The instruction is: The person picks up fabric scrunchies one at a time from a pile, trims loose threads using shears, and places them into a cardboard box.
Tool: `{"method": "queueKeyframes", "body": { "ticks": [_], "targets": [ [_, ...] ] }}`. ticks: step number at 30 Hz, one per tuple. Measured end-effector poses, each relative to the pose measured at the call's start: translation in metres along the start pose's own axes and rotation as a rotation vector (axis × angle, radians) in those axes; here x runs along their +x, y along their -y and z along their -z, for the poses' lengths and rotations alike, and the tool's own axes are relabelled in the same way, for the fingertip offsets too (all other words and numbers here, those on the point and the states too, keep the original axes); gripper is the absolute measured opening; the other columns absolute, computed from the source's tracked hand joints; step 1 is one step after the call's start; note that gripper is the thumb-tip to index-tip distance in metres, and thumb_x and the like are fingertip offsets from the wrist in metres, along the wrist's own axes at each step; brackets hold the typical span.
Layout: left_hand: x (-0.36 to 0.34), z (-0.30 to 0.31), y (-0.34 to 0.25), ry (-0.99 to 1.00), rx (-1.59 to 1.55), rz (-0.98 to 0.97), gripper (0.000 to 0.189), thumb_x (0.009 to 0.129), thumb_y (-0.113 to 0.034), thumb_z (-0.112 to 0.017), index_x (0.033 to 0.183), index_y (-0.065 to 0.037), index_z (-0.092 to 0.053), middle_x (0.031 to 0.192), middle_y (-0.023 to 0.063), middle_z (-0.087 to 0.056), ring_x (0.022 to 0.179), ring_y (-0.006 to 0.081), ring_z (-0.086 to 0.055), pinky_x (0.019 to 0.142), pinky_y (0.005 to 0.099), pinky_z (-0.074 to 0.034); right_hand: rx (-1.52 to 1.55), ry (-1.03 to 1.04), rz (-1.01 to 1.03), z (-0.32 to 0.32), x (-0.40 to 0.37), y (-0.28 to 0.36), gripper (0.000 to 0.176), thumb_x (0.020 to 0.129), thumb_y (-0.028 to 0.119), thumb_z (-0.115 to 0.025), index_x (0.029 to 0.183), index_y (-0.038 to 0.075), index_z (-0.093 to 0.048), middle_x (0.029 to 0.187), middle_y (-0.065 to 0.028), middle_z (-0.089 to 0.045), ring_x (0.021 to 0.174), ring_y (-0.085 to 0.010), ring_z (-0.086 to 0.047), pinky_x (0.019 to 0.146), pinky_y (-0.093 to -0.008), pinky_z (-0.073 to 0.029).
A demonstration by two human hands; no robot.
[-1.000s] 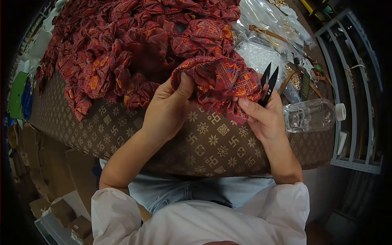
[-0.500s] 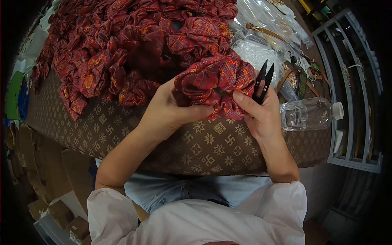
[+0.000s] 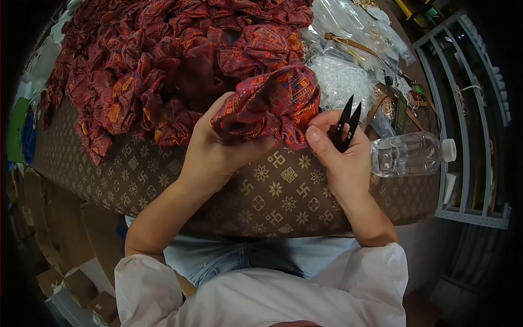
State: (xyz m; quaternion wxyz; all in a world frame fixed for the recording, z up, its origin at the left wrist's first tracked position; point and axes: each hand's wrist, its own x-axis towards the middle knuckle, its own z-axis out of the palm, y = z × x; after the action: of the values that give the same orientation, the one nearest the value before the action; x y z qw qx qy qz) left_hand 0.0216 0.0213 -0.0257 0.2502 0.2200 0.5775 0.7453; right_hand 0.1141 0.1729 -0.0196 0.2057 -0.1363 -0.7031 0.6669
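Observation:
A red patterned fabric scrunchie (image 3: 286, 101) is gripped by my left hand (image 3: 210, 155), whose thumb presses along its lower edge. My right hand (image 3: 346, 166) has black thread snips (image 3: 349, 125) tucked in its fingers, blades pointing up and apart. The thumb and index finger of that hand are close to the scrunchie's right edge; whether they pinch a thread there is too small to tell. Behind the scrunchie lies a big heap of similar red scrunchies (image 3: 131, 71).
A brown patterned cloth (image 3: 283, 191) covers the table. Right of my right hand lies a clear plastic bottle (image 3: 406, 155) with a white cap. Clear plastic bags (image 3: 340, 79) and straps are at the back right. A grey metal rack (image 3: 463, 125) stands beside the table.
My left hand has tilted the scrunchie and shifted it left, closing its central hole from view. My right thumb has come off the fabric and the hand has lowered slightly, still with the snips.

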Motion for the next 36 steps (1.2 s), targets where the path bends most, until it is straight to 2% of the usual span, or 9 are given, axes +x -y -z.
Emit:
{"method": "queueKeyframes", "body": {
  "ticks": [10,12,19,21,23,26,28,29,36],
  "targets": [
    [0.000,-0.003,0.010,0.108,-0.440,0.115,0.045,0.065,-0.003,-0.068,0.105,-0.001,-0.049,0.091,0.0030,-0.057,0.083,0.0104,-0.053,0.071,0.0236,-0.043,-0.013,0.033,0.066,-0.009,-0.006,-0.006,0.020,0.069,0.003,-0.068,0.082,0.003,-0.052,0.072,0.0043,-0.042,0.058,-0.0019,-0.035,0.052,-0.0159,-0.031],
    [0.002,-0.011,0.006,0.159,-0.233,-0.016,0.041,0.066,-0.005,-0.069,0.102,-0.001,-0.051,0.089,0.0027,-0.057,0.080,0.0102,-0.053,0.069,0.0231,-0.043,-0.029,0.060,0.083,-0.009,-0.006,-0.011,0.019,0.069,0.003,-0.067,0.081,0.003,-0.052,0.071,0.0046,-0.043,0.058,-0.0019,-0.035,0.051,-0.0161,-0.031],
    [0.002,-0.004,0.010,0.046,-0.122,0.090,0.037,0.064,-0.007,-0.071,0.097,-0.002,-0.053,0.087,0.0021,-0.057,0.077,0.0095,-0.052,0.070,0.0233,-0.043,0.102,-0.006,-0.066,-0.007,-0.003,-0.002,0.014,0.073,0.009,-0.066,0.080,0.003,-0.054,0.066,0.0059,-0.047,0.060,-0.0023,-0.038,0.053,-0.0170,-0.033],
    [0.004,0.001,0.011,0.137,0.238,-0.069,0.039,0.063,-0.007,-0.072,0.097,-0.002,-0.053,0.086,0.0017,-0.058,0.077,0.0097,-0.053,0.069,0.0230,-0.043,0.001,0.024,-0.017,-0.006,-0.004,-0.003,0.014,0.075,0.011,-0.065,0.080,0.003,-0.055,0.066,0.0055,-0.048,0.061,-0.0022,-0.040,0.054,-0.0170,-0.034],
    [0.002,-0.005,0.008,0.121,0.140,-0.015,0.039,0.063,-0.006,-0.072,0.096,-0.002,-0.053,0.087,0.0020,-0.058,0.076,0.0102,-0.053,0.068,0.0230,-0.043,-0.099,0.054,0.031,-0.004,-0.003,-0.003,0.014,0.076,0.013,-0.064,0.081,0.003,-0.055,0.067,0.0050,-0.049,0.062,-0.0022,-0.042,0.055,-0.0170,-0.035],
    [0.002,-0.007,0.005,0.107,-0.111,0.106,0.038,0.062,-0.002,-0.071,0.096,-0.002,-0.053,0.089,0.0028,-0.058,0.077,0.0115,-0.054,0.069,0.0236,-0.044,0.182,0.090,-0.174,0.003,0.001,-0.004,0.011,0.078,0.011,-0.061,0.081,0.003,-0.055,0.064,0.0044,-0.048,0.056,-0.0019,-0.040,0.049,-0.0172,-0.032],
    [0.003,-0.006,0.002,0.113,-0.267,0.172,0.038,0.062,0.001,-0.070,0.096,-0.002,-0.053,0.090,0.0034,-0.057,0.078,0.0123,-0.055,0.070,0.0241,-0.044,0.641,0.126,-0.253,0.009,0.003,-0.002,0.007,0.079,0.009,-0.058,0.080,0.002,-0.055,0.060,0.0039,-0.045,0.049,-0.0018,-0.035,0.042,-0.0180,-0.026],
    [0.003,-0.007,-0.001,0.077,-0.354,0.158,0.039,0.062,0.004,-0.068,0.097,-0.002,-0.052,0.092,0.0041,-0.057,0.081,0.0131,-0.055,0.072,0.0248,-0.044,0.700,0.117,-0.205,0.009,0.005,-0.005,0.005,0.079,0.006,-0.056,0.082,0.002,-0.054,0.060,0.0037,-0.043,0.044,-0.0021,-0.029,0.039,-0.0189,-0.020],
    [0.002,-0.002,-0.005,0.078,-0.481,0.221,0.045,0.062,0.012,-0.063,0.100,-0.004,-0.047,0.094,0.0044,-0.055,0.089,0.0148,-0.053,0.077,0.0268,-0.045,0.833,0.186,-0.290,0.012,0.006,-0.004,0.008,0.080,0.007,-0.054,0.086,0.002,-0.050,0.064,0.0029,-0.041,0.045,-0.0018,-0.029,0.040,-0.0173,-0.022]
  ]
}}
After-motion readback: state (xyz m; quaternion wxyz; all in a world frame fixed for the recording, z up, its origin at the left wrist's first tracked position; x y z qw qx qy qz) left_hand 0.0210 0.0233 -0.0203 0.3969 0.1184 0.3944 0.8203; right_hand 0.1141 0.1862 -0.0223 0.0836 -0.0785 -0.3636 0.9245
